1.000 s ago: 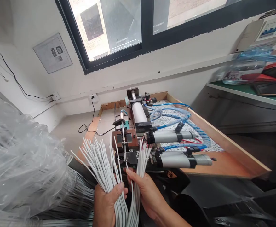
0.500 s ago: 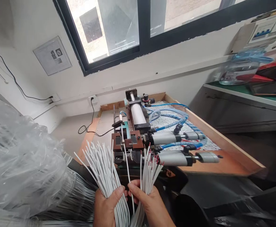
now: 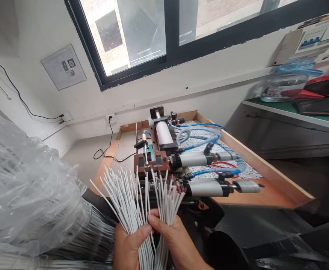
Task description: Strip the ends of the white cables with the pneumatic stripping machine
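Note:
My left hand (image 3: 129, 242) is closed around a thick bundle of white cables (image 3: 122, 202), whose ends fan upward. Beside it, my right hand (image 3: 171, 232) grips a smaller bundle of white cables (image 3: 168, 204), some with red showing at their tips. Between the bundles, single cables stand near my right thumb and finger, which meet close to my left thumb. Just beyond the cable ends is a pneumatic machine (image 3: 151, 163) with silver cylinders; the bundles hide part of its front.
The machine sits in a wooden-edged tray (image 3: 277, 187) with blue air hoses (image 3: 204, 131). At left, clear plastic (image 3: 26, 187) covers more cables (image 3: 97, 225). A green-topped shelf (image 3: 288, 107) at right holds a plastic jug (image 3: 284, 82) and a phone (image 3: 318, 106).
The right-hand bundle has moved left, closer to the left-hand one. The single cable that reached up to the machine's front has come back from it. The machine's upper right cylinder has shifted slightly left.

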Action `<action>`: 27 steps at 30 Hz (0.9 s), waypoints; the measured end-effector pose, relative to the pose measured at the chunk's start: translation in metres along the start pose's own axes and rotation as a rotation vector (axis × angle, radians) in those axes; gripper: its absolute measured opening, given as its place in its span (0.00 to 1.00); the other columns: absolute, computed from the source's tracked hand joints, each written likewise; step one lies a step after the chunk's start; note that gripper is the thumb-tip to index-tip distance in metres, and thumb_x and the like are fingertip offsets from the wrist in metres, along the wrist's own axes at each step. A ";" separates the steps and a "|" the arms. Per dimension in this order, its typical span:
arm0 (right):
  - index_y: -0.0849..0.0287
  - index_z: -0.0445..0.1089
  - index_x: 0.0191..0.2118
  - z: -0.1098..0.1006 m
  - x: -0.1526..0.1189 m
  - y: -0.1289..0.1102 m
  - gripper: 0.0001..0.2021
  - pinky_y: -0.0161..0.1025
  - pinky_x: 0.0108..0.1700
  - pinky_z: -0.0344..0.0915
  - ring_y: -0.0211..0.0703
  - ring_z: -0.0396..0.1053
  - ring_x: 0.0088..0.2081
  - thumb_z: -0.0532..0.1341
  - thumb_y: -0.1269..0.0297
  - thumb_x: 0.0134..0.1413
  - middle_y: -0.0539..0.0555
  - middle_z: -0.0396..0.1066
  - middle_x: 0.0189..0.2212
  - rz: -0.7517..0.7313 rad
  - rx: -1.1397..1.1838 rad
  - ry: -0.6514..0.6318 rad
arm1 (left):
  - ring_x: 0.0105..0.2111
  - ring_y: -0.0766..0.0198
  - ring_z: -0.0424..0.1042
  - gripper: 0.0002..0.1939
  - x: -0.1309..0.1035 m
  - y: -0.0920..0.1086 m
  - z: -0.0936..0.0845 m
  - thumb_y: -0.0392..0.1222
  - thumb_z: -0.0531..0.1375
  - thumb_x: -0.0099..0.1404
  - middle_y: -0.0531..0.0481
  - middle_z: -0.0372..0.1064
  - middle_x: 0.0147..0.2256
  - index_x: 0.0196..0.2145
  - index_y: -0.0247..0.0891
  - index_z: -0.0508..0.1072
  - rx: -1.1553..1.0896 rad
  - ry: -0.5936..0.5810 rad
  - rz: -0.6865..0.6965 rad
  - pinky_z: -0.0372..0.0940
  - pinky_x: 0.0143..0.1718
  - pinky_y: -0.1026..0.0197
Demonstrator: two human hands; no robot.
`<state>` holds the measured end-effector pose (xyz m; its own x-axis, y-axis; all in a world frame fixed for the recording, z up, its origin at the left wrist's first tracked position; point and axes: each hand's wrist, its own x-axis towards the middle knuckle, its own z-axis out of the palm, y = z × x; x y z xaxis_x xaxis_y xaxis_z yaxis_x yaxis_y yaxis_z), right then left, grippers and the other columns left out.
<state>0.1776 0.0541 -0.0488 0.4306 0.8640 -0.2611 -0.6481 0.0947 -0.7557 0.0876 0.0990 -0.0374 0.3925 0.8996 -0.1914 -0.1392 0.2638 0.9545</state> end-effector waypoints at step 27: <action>0.63 0.67 0.24 -0.002 0.012 0.001 0.11 0.35 0.26 0.59 0.37 0.61 0.21 0.63 0.59 0.38 0.48 0.64 0.17 -0.078 -0.022 0.063 | 0.23 0.60 0.70 0.08 0.009 0.002 -0.005 0.37 0.63 0.45 0.49 0.72 0.21 0.26 0.32 0.71 0.006 0.070 -0.033 0.64 0.26 0.59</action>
<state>0.1834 0.0641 -0.0541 0.5183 0.8215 -0.2376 -0.5976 0.1492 -0.7878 0.0862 0.1089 -0.0385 0.3322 0.9126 -0.2383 -0.1218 0.2921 0.9486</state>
